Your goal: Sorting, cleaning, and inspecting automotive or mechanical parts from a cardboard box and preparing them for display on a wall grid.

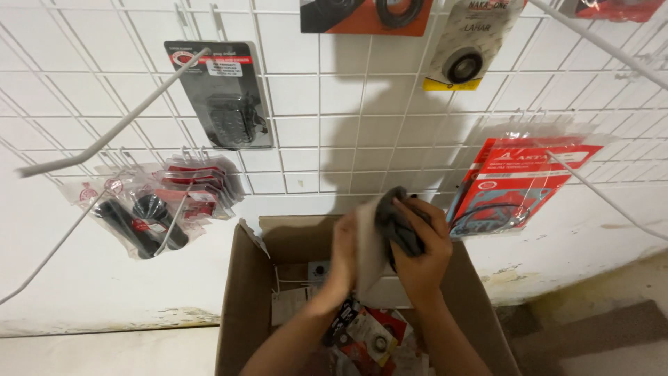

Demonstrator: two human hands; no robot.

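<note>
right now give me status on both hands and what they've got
Left hand flat against pale card packet. Right hand gripping dark grey cloth on it. Both above open cardboard box of packets; nothing blocking.

Grey cloth – bunched, over pale card

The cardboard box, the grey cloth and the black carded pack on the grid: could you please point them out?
cardboard box (240,299), head view, left wall.
grey cloth (398,224), head view, bunched middle.
black carded pack (229,104), head view, centre of card.
</note>
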